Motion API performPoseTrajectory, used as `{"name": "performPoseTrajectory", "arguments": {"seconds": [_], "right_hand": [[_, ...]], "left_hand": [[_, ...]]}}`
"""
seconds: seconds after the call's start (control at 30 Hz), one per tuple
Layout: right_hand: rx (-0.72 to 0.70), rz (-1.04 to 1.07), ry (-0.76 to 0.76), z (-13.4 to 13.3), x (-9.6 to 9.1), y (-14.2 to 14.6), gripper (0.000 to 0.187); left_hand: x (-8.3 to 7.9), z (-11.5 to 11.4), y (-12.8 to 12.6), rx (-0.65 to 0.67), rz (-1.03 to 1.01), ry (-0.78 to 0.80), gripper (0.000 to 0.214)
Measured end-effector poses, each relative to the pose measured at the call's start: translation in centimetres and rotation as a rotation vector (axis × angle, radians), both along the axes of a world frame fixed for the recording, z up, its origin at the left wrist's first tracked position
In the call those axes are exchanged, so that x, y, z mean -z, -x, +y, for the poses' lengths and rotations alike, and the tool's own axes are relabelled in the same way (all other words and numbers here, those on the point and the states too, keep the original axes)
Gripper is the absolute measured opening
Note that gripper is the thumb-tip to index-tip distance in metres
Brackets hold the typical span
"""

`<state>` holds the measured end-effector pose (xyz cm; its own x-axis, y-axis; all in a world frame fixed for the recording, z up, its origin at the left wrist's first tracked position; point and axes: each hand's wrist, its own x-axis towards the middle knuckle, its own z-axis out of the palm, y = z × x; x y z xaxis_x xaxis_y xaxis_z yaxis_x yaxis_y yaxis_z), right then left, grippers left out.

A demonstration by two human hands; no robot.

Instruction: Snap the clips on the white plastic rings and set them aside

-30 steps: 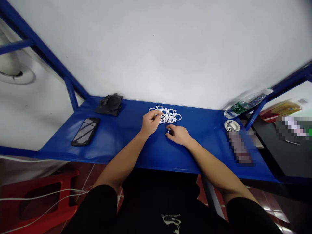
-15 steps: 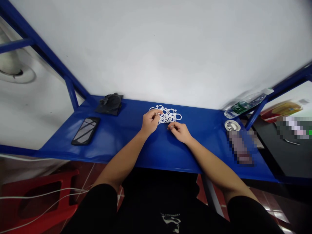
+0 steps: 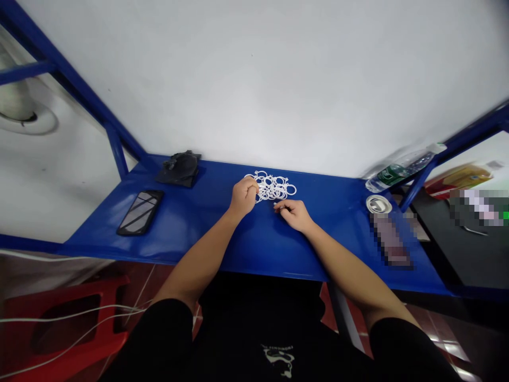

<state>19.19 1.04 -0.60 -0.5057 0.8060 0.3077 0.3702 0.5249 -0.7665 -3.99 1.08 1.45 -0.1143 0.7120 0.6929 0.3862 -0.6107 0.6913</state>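
A pile of white plastic rings (image 3: pixel 280 194), with small eyelets on some, lies on the blue table near the wall. At the pile's left edge is my left hand (image 3: pixel 243 196), its fingers curled closed. What they grip, if anything, is hidden against the white rings behind. Just in front of the pile, my right hand (image 3: pixel 295 214) rests low over the table with thumb and fingers pinched. A small whitish piece (image 3: pixel 275 205) shows at its fingertips, too small to make out fully.
A black phone (image 3: pixel 140 213) and a crumpled black plastic bag (image 3: pixel 181 168) lie to the left. On the right are a clear bottle (image 3: pixel 401 171), a coiled white cable (image 3: pixel 379 205) and a blurred-out item (image 3: pixel 392 239). Blue frame bars (image 3: pixel 115 148) stand at both ends.
My left hand's fingers have curled in more tightly at the edge of the pile. My right hand has barely moved, its fingertips shifting slightly. The pile looks the same.
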Motion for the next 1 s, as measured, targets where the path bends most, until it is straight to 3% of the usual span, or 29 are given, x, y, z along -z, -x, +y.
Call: {"name": "performPoseTrajectory", "arguments": {"seconds": [0.27, 0.47, 0.67, 0.83, 1.0], "right_hand": [[0.062, -0.052, -0.007, 0.0, -0.8, -0.2, 0.027], [0.118, -0.038, -0.056, -0.2, -0.8, -0.2, 0.028], [0.202, -0.069, -0.074, -0.6, -0.6, -0.1, 0.046], [0.231, -0.202, -0.255, 1.7, -2.4, -0.4, 0.042], [0.125, -0.292, -0.422, 4.9, -3.6, 0.0, 0.034]], "left_hand": [[0.8, 0.3, 0.6, -0.121, 0.018, 0.158, 0.031], [1.2, 1.0, 1.2, -0.105, 0.133, 0.164, 0.032], [2.3, 1.8, 1.3, -0.141, 0.242, 0.215, 0.025], [2.7, 2.1, 1.4, -0.194, 0.263, 0.307, 0.032], [2.7, 2.2, 1.7, -0.228, 0.366, 0.294, 0.021]]}}
